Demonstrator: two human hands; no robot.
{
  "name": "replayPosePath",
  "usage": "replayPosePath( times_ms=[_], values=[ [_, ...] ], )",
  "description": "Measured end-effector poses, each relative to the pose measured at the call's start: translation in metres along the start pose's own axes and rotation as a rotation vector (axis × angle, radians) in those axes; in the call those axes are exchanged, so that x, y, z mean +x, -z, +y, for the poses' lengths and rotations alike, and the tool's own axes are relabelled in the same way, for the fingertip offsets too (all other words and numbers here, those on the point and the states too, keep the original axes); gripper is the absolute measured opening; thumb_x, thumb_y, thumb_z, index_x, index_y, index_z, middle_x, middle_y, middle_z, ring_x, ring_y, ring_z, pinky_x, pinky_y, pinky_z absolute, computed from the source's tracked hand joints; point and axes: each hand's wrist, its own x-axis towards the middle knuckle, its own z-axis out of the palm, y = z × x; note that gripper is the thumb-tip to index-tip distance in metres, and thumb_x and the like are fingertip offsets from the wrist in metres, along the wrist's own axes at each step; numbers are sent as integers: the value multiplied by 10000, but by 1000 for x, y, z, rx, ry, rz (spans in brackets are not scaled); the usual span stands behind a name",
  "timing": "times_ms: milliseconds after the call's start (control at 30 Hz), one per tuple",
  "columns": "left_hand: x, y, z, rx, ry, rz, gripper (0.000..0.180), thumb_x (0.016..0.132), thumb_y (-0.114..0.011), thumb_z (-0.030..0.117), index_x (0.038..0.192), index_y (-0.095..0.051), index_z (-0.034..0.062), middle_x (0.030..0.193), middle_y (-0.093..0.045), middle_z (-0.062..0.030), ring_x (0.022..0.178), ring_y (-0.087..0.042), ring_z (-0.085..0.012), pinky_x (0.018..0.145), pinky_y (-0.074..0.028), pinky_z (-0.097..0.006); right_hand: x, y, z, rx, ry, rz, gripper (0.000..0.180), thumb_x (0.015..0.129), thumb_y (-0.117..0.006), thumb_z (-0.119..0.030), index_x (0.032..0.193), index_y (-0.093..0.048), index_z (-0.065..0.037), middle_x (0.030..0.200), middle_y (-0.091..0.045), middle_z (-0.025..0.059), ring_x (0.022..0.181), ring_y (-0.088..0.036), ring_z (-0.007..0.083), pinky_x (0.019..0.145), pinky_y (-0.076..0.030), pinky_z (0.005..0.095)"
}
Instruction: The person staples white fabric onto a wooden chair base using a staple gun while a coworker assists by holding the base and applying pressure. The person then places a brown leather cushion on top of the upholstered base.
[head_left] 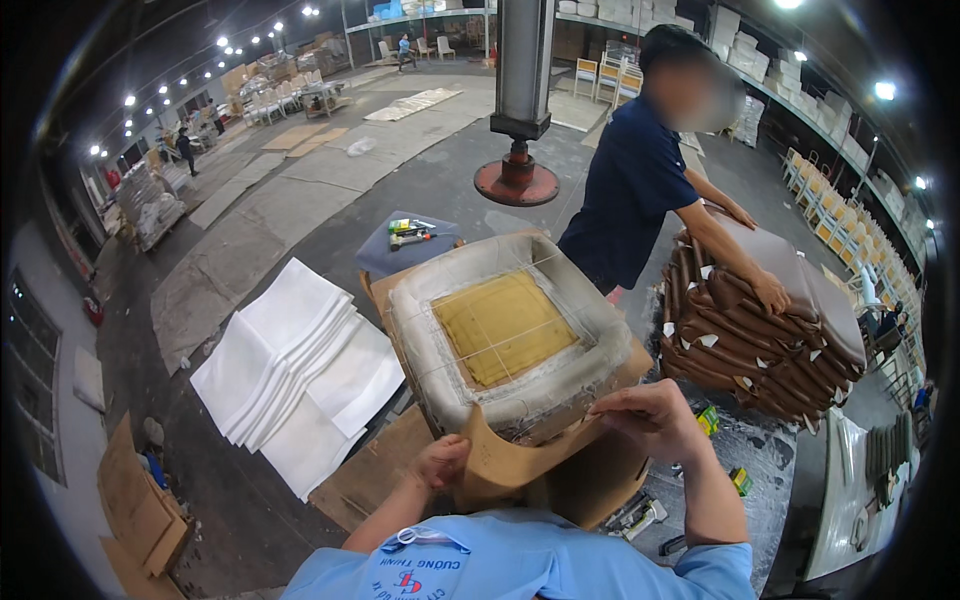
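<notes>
In front of me lies a pale foam seat cushion point(600, 372), underside up, with a yellow-brown square panel point(505, 325) and thin wires crossing its middle. A tan flexible sheet point(500, 450) curves around its near side. My left hand point(440, 462) is closed on the sheet's edge near the cushion's front left corner. My right hand point(650, 415) pinches the sheet's edge at the front right, with the fingertips close to the foam. Below the hands the sheet bends down into shadow, so its lower part is partly hidden.
White sheets point(290, 360) are stacked at the left. Tools point(408, 236) lie on a blue-grey pad beyond the cushion; a staple gun point(640, 515) lies by my right forearm. At the right a co-worker point(635, 170) touches a pile of brown covers point(740, 340). A steel post point(522, 70) stands ahead.
</notes>
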Motion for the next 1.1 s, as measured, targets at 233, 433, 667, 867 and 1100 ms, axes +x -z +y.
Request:
replayPosePath(
  times_ms=[233,433,667,867,1100],
  values=[
    [-90,-13,73,-68,-711,82,316,1070,-649,183,1335,-705,21,1379,-714,-137,1256,-688,-320,1069,-545,-492,-50,77,-24,-502,41,-34,545,718,-901,-132,1233,-725,-84,934,-681,133,874,-684,350,736,-553,445],
    [-84,-23,62,318,-544,383,331,1035,-742,237,1272,-752,7,1201,-764,-25,1110,-667,-118,1001,-499,-299,-50,25,143,-499,-227,-52,290,798,-737,-45,1087,-729,-64,996,-706,174,973,-688,412,830,-556,482],
    [-94,-4,62,313,-504,528,303,1052,-724,228,1235,-756,-11,1135,-760,-16,1014,-658,-94,947,-503,-279,-3,-81,245,-270,-410,-91,445,773,-632,-26,1210,-711,-46,1146,-728,227,1113,-675,460,961,-548,478],
    [-115,23,82,405,-345,579,327,1057,-717,235,1250,-748,-27,1144,-759,-26,1022,-656,-91,937,-507,-275,26,-124,255,-301,-369,-146,401,783,-622,-32,1176,-700,-44,1149,-702,246,1151,-659,456,962,-532,510],
    [-139,49,92,448,-295,549,364,1047,-737,267,1244,-743,-40,1109,-751,-17,989,-635,-88,898,-507,-269,23,-147,238,-298,-321,-78,286,881,-632,-60,1162,-683,-32,1149,-700,235,1111,-655,453,945,-532,487]
  ],
)
